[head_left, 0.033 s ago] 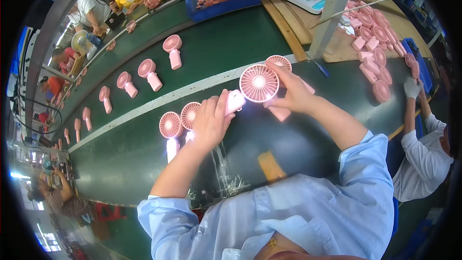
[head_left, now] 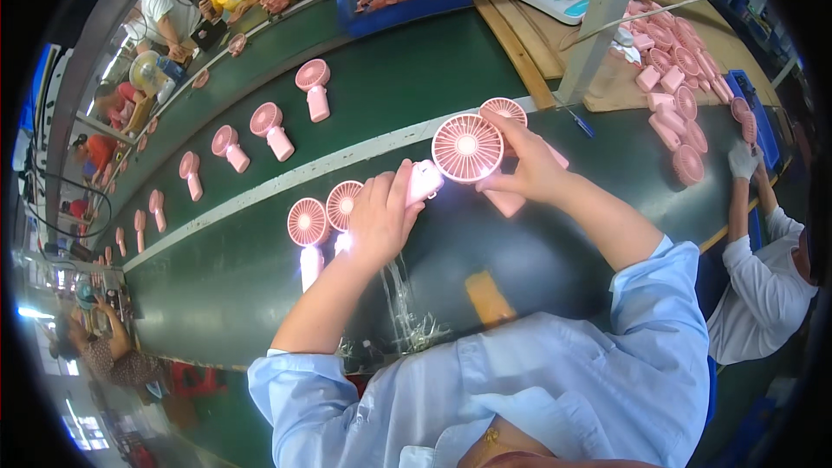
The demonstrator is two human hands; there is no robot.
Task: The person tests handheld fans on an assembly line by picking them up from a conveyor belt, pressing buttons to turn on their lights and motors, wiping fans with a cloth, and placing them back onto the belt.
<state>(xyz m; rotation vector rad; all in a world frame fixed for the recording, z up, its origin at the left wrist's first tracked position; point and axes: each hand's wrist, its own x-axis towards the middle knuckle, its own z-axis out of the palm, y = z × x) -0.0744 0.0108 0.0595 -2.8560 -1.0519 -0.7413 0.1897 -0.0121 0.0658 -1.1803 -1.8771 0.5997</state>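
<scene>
Bridging both hands, a pink handheld fan (head_left: 468, 149) sits over the dark green desk (head_left: 563, 269), its round grille facing up. The left hand (head_left: 381, 217) is wrapped around its handle (head_left: 425, 184); the right hand (head_left: 533, 165) grips the grille's right edge between fingers and thumb. Another fan head (head_left: 503, 109) shows just behind. Two pink fans (head_left: 308, 222) lie beside the left hand. Past a pale strip (head_left: 347, 162), more fans (head_left: 267, 120) stretch leftward, below a blue tray (head_left: 407, 14) of small pink parts. Rightward, a co-worker's gloved hand (head_left: 743, 159) is near heaped fans (head_left: 685, 104).
</scene>
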